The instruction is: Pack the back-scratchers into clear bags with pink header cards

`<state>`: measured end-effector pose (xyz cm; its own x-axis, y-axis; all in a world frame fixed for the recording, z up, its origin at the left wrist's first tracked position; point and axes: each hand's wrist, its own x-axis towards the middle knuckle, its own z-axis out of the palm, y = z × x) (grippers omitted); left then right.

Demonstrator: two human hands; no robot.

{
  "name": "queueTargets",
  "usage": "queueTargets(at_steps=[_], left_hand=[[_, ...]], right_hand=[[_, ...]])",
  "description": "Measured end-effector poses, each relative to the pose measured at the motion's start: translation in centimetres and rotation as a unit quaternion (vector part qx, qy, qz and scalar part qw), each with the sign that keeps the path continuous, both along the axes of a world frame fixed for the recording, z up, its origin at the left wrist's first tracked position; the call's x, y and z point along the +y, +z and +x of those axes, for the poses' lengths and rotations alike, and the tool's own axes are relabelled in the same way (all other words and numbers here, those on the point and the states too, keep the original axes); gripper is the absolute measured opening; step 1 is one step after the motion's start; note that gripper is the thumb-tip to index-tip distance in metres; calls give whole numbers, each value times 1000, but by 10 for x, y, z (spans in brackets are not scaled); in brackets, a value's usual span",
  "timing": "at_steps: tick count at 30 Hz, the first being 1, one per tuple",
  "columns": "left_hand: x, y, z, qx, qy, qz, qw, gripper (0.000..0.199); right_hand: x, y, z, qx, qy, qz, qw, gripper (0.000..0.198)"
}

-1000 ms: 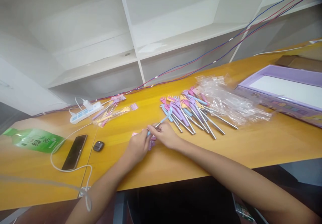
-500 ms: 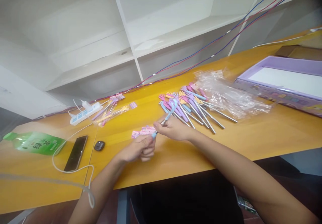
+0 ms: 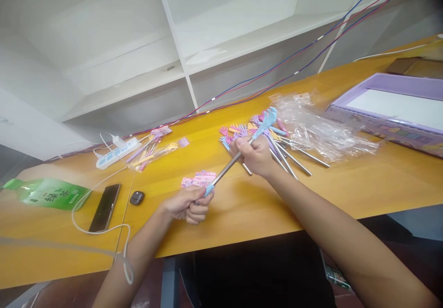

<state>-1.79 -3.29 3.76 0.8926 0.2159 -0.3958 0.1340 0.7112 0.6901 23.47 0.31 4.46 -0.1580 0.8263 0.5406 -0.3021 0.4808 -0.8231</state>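
A light blue back scratcher (image 3: 226,168) with a metal rod is held slantwise above the table between my two hands. My left hand (image 3: 189,205) is closed around its blue handle end. My right hand (image 3: 254,155) grips the rod just under the blue claw-shaped head. Behind my right hand lies a pile of back scratchers (image 3: 284,153) in pink, purple, yellow and blue, partly hidden by that hand. Small pink printed cards (image 3: 199,178) lie just beyond my left hand.
Clear plastic bags (image 3: 311,125) lie right of the pile, near a purple box (image 3: 384,125). On the left are bagged back scratchers (image 3: 155,154), a power strip (image 3: 117,153), a black earbud case (image 3: 137,197), a phone (image 3: 105,208), a green bottle (image 3: 48,193) and a loose white cable.
My right hand has moved up and to the right with the blue claw head, and the metal rod between my hands now shows much longer. My left hand stays nearly in place.
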Motion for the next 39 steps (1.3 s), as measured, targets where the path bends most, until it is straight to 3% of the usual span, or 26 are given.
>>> queueTargets(at_steps=[3,7,8,10,13,15,19,22,24,27,30,32,33,35,37,39], left_hand=[[3,2,-10,8,0,39,999,50],[5,3,-18,30,-21,66,997,53],[6,3,-16,22,13,83,996,54],[7,2,-9,-6,143,141,980,55],[10,-2,3,-35,338,224,913,51],[12,-6,7,-29,393,242,887,44],[12,-20,11,28,419,257,870,41],[10,-33,16,83,449,294,840,47],[9,-41,18,99,454,314,828,47],[11,-50,16,81,415,311,851,49],[13,-52,13,57,354,320,877,60],[12,-47,11,72,330,373,864,62],[12,-43,9,95,325,421,842,59],[13,-33,6,165,316,546,759,46],[16,-26,-1,238,306,652,652,31],[23,-23,-10,293,307,702,571,22]], right_hand=[[9,8,10,88,-101,-29,991,65],[30,20,45,275,-268,-16,923,57],[34,19,49,283,-268,-26,921,54],[35,14,45,238,-208,-73,946,47],[24,0,17,67,-47,-151,985,39],[11,-10,-7,-41,33,-181,982,39],[-14,-32,-45,-104,113,-187,970,47],[-24,-49,-63,-118,141,-177,967,51],[-27,-56,-68,-164,122,-159,966,48],[-26,-57,-68,-215,80,-120,966,36],[-18,-48,-56,-248,57,-115,960,32],[-9,-39,-39,-303,-3,-87,949,33],[-3,-33,-27,-336,-52,-67,938,32],[11,-23,1,-402,-176,-39,898,32],[25,-17,31,-478,-279,-49,832,34],[38,-16,55,-560,-314,-61,764,35]])
